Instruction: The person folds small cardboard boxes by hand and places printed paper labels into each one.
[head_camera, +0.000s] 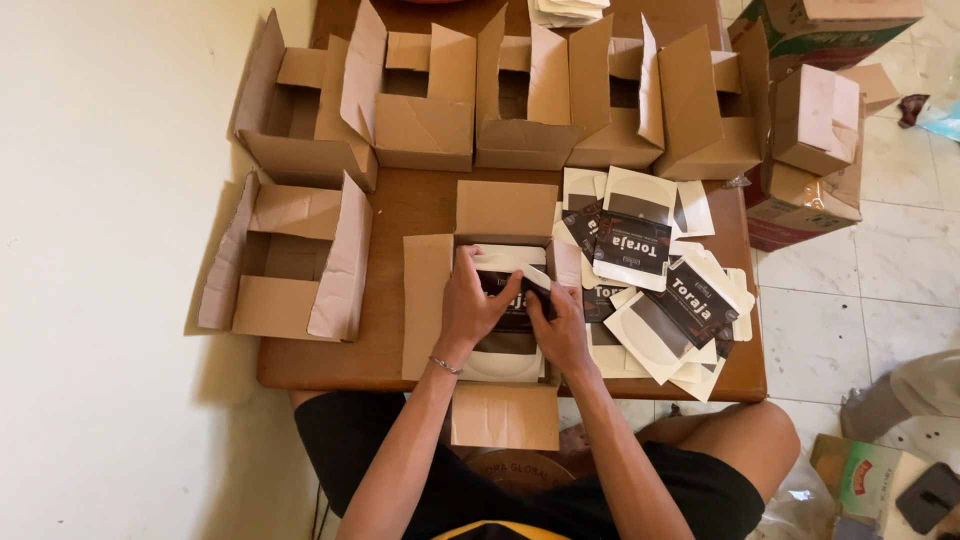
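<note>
A: So where's the pouch (512, 300)? It's seen down in the open cardboard box (430, 300) at the front of the wooden surface (400, 200), dark label up.

B: Yep, and it's pinched from both sides. The left hand (470, 305) has its grip closed over the pouch's top edge, the right hand (562, 328) is clamped on its right side. A loose pile of pouches (660, 290) is spread just right, empty boxes (520, 110) lined behind.
</note>
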